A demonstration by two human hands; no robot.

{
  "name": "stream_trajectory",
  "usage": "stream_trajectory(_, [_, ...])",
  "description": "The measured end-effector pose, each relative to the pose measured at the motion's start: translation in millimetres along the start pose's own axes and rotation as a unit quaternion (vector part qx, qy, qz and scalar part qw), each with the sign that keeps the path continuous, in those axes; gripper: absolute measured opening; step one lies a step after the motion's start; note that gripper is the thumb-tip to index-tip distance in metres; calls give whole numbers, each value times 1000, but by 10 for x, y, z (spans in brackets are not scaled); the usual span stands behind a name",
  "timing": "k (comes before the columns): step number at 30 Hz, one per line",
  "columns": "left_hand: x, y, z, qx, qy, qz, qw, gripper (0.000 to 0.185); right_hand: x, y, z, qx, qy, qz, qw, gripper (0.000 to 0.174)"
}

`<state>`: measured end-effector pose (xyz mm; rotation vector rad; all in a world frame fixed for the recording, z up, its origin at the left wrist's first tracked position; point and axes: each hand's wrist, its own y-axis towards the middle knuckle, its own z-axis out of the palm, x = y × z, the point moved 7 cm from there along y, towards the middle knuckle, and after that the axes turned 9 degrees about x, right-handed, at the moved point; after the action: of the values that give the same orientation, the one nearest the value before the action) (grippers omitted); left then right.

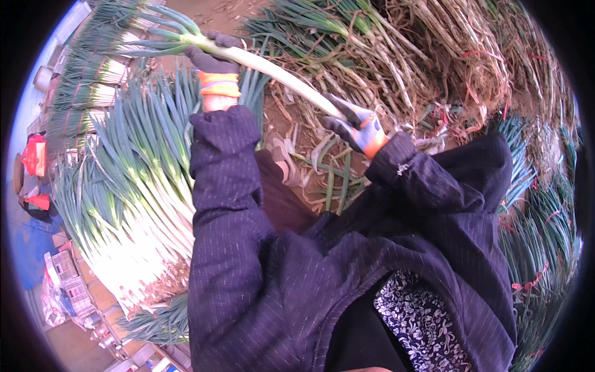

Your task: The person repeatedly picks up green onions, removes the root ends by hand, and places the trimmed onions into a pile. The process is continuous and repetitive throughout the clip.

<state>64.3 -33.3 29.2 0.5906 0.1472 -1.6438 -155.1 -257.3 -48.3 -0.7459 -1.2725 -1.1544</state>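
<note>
My left hand (pixel 214 58), in a dark-palmed work glove with an orange cuff, grips a long green onion (pixel 279 81) just below where its leaves fan out. The white stalk runs down to the right, slightly bowed. At its root end my right hand (pixel 360 125), in a matching glove, has its thumb and fingers closed around the stalk; the very tip is hidden there. A thick pile of clean green onions (pixel 144 186) lies left of my left arm, white ends towards the bottom of the view.
Untrimmed onions with dry, brown outer leaves (pixel 372 60) lie at the upper right. Tied bundles (pixel 88 79) line the upper left. More bundles with red ties (pixel 534 260) are at far right. Peeled leaf scraps (pixel 334 179) litter the ground by a shoe (pixel 288 165). Crates (pixel 72 283) stand lower left.
</note>
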Motion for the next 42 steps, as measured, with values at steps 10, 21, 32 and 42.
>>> stream_trajectory(10, [218, -91, 421, 40, 71, 2, 997, 51, 157, 338, -137, 39, -225, 14, 973, 72])
stream_trajectory(21, [404, -193, 685, 130, 47, -1, 990, 52, 439, 574, 3, -70, -458, -54, 884, 47])
stream_trajectory(32, [458, -167, 591, 65, 123, 8, 990, 46, 141, 608, -300, -59, -77, 85, 992, 32])
stream_trajectory(42, [495, -276, 726, 29, 132, 24, 990, 43, 438, 568, -167, -32, -73, -16, 997, 40])
